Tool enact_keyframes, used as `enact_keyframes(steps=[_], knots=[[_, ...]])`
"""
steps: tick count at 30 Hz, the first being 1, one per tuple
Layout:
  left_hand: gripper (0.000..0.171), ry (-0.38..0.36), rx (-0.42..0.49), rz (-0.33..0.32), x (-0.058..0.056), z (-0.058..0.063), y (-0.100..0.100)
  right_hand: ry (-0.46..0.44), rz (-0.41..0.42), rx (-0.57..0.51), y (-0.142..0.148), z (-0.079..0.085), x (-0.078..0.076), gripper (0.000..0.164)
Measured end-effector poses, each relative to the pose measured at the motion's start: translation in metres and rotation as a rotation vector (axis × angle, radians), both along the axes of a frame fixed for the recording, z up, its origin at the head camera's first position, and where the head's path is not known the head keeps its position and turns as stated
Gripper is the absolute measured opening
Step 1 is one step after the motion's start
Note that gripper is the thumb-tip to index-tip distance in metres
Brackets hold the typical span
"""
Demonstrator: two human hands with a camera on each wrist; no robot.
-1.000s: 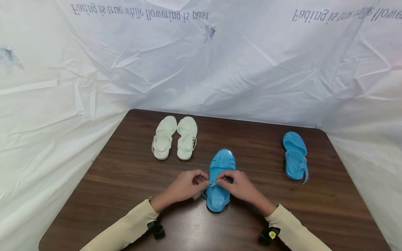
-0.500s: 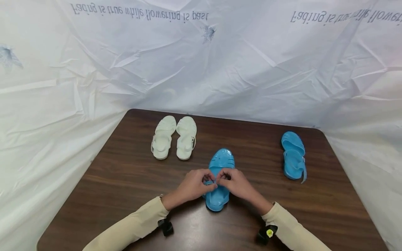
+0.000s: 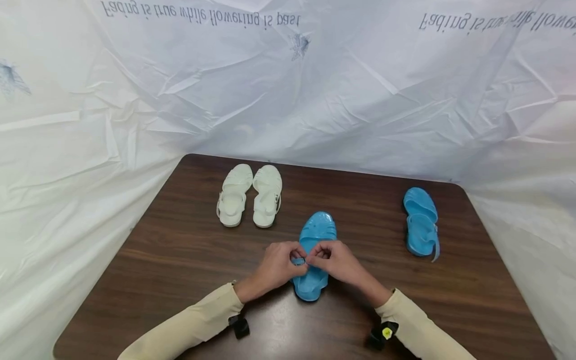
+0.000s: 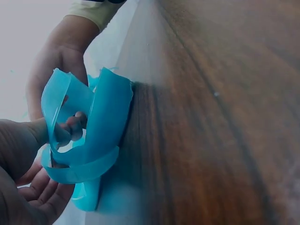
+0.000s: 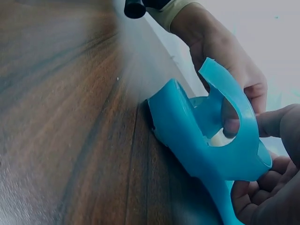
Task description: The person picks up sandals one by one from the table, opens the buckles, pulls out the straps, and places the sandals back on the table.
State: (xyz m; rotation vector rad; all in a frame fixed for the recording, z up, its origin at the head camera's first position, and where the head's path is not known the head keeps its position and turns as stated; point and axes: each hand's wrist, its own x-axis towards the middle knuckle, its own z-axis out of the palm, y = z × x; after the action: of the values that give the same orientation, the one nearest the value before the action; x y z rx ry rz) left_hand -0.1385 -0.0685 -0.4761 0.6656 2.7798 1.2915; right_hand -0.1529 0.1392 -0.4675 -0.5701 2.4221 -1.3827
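Observation:
A glossy blue jelly sandal [image 3: 318,227] stands on the table in front of me, toe pointing away. Over its middle, my left hand [image 3: 283,262] and right hand [image 3: 335,260] meet fingertip to fingertip, both pinching the ankle strap at its buckle. From the left wrist, the blue strap [image 4: 84,171] loops round the side of the sandal, with my left thumb at its upper edge and fingers curled below. In the right wrist view, the heel band [image 5: 234,98] arches up beside my right hand [image 5: 281,187]. The buckle is mostly hidden by the fingers.
A second blue sandal [image 3: 421,222] lies at the right, its strap hanging loose over the side. Two white sandals [image 3: 232,196] stand side by side at the back left. Behind the dark wooden table [image 3: 189,240] hangs a white printed sheet [image 3: 288,100].
My left hand has moved right toward the right hand, closing the gap where the buckle showed. Over the last half second both hands stay nearly still at the strap.

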Motion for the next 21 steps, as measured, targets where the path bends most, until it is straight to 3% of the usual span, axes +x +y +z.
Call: enact_keyframes(steps=[8,21], knots=[[0.012,0.081,0.049,0.003,0.005,-0.003,-0.008,-0.069,0.064,0.007,-0.001,0.000,-0.004,0.018],[0.015,0.022,0.140,-0.017,0.006,-0.006,-0.015,-0.041,0.008,0.067,0.012,0.001,-0.006,0.013]])
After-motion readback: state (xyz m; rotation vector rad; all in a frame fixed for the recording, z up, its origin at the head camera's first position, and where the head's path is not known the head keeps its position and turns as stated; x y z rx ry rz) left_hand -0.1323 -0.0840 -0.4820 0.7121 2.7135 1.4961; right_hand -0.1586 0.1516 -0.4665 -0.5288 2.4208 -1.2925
